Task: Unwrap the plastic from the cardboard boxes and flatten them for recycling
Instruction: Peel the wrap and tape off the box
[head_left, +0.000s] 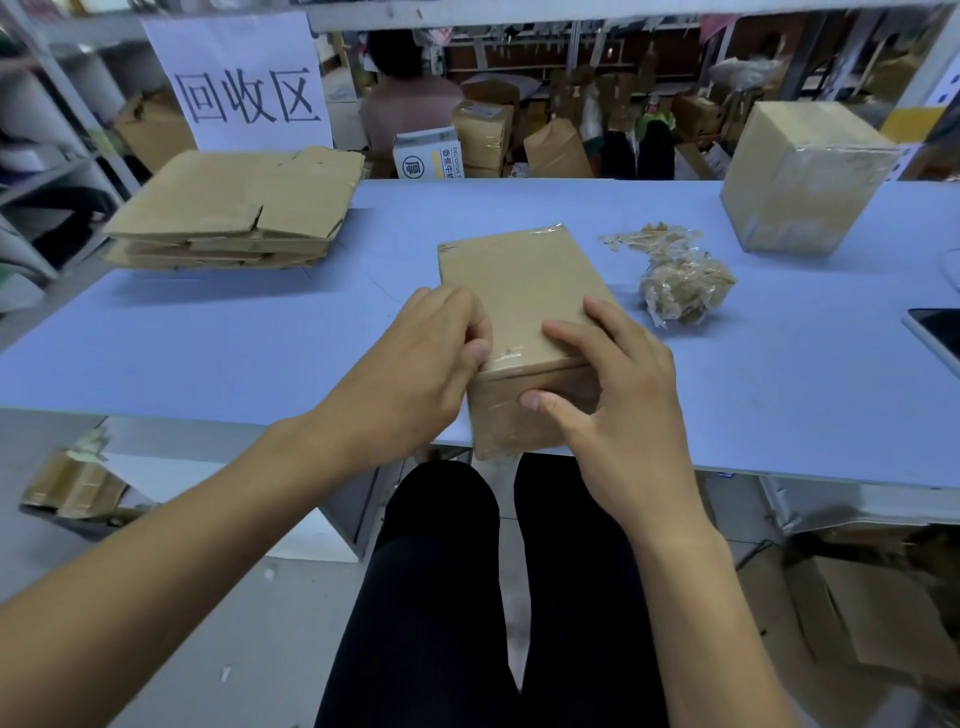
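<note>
My legs (467, 597) in black trousers sit closest, tucked under the near edge of the blue bench (260, 332), and just above them my two hands work on a wrapped box (519, 291) that stands at that edge, its near end slightly overhanging. My left hand (415, 374) has its fingers curled in at the box's near left corner, pinching at the plastic there as far as I can tell; my right hand (618, 400) clasps the near right corner, fingers on top and thumb pressed against the front face. I judge I am at the start of unwrapping this one: the film looks whole and glossy across the top. The next move calls for lifting a loose edge and tearing it clear while the right hand keeps the box from sliding off. A crumpled wad of plastic (680, 286) lies just to the right, well apart from the stack of flattened cardboard (234, 213) at the far left. A larger wrapped box (800, 176) waits at the far right, and the corner of a phone (935, 332) shows at the right border. Nothing blocks my hands.
</note>
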